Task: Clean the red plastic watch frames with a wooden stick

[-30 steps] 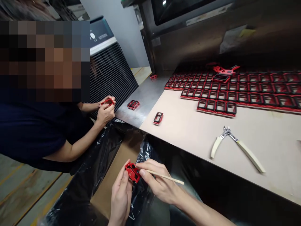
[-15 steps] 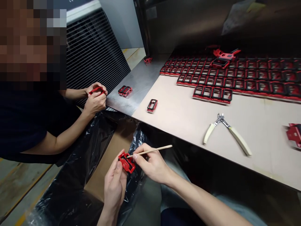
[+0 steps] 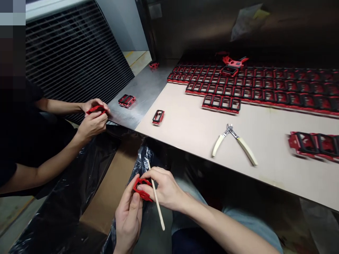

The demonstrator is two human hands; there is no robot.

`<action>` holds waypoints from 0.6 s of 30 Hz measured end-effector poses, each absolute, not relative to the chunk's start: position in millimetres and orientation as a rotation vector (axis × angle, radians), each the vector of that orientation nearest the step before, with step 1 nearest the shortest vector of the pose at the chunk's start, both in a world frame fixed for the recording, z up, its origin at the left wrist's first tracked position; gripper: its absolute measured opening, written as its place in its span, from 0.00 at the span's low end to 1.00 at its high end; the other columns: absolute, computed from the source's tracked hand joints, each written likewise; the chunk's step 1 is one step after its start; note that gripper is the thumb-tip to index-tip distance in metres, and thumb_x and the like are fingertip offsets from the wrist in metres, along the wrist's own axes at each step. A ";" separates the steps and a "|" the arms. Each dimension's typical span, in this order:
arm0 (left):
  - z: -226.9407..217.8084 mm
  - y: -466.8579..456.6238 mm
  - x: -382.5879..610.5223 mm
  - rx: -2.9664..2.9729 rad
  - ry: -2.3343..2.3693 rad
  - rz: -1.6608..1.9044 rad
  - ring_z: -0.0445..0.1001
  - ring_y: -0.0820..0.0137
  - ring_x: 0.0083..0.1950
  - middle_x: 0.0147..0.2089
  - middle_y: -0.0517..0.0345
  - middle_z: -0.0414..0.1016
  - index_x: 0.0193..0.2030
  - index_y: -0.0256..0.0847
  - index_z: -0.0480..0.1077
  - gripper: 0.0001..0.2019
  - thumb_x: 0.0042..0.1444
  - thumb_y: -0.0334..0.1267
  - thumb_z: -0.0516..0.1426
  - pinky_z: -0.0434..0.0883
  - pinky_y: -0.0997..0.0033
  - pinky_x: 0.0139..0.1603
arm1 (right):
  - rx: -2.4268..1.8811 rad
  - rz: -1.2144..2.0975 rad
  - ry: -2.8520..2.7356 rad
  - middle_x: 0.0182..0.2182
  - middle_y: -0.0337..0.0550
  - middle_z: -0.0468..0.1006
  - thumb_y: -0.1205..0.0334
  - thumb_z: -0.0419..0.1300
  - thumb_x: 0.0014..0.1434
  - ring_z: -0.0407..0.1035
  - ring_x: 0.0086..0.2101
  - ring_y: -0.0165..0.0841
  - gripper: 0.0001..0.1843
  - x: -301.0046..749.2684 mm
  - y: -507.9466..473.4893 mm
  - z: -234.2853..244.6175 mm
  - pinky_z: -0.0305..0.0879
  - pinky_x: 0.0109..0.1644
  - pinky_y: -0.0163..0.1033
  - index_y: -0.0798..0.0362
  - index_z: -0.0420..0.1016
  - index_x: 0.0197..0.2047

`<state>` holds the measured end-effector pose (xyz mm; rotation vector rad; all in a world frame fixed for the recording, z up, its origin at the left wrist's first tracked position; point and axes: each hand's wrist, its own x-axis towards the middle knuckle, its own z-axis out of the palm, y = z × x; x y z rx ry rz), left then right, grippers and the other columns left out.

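Observation:
My left hand (image 3: pixel 128 215) is closed on a small red plastic frame (image 3: pixel 142 195) with a window-like opening, held below the table's front edge. From the right, my right hand (image 3: pixel 169 187) has its thumb and a finger on the same frame. A thin pale wooden stick (image 3: pixel 159 208) is tucked in the right hand's fingers, slanting down across them with its rounded end low. The far side of the frame is partly covered by my fingers. Cutting pliers (image 3: pixel 230 129) with cream handles lie spread on the table, beyond my right hand.
Rows of red-and-black frames (image 3: pixel 221 102) fill the back of the table (image 3: pixel 185 130). More frames (image 3: pixel 315 144) lie at the right and a single one (image 3: pixel 158 117) near the front edge. At left, a co-worker's hands (image 3: pixel 92 121) hold a red part above a plastic-lined cardboard box (image 3: pixel 106 197).
The stick has swung from pointing at the frame to hanging across my right hand. My right thumb and finger now touch the frame, which has turned. The view has shifted right.

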<state>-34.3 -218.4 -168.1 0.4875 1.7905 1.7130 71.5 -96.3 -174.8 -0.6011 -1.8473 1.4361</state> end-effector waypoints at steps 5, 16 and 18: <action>-175.2 -220.1 -31.0 0.556 1.960 1.645 0.73 0.45 0.73 0.65 0.45 0.82 0.59 0.43 0.83 0.26 0.60 0.56 0.70 0.69 0.52 0.75 | -0.641 1.434 -1.868 0.30 0.41 0.80 0.57 0.63 0.69 0.74 0.32 0.35 0.10 64.1 -98.9 -179.9 0.71 0.46 0.41 0.49 0.77 0.35; -177.9 -200.4 -10.7 0.499 1.926 1.648 0.83 0.51 0.60 0.58 0.47 0.85 0.58 0.44 0.82 0.27 0.57 0.55 0.72 0.76 0.53 0.68 | -0.996 1.625 -1.533 0.22 0.42 0.79 0.39 0.42 0.79 0.72 0.22 0.31 0.35 68.6 -79.4 -200.5 0.65 0.26 0.33 0.53 0.77 0.36; -173.3 -195.1 1.3 0.452 1.841 1.716 0.85 0.58 0.55 0.55 0.50 0.85 0.58 0.44 0.81 0.27 0.55 0.54 0.74 0.79 0.61 0.64 | -1.052 1.632 -1.451 0.27 0.49 0.85 0.43 0.40 0.80 0.79 0.25 0.34 0.34 88.7 -72.2 -208.6 0.67 0.25 0.32 0.56 0.79 0.44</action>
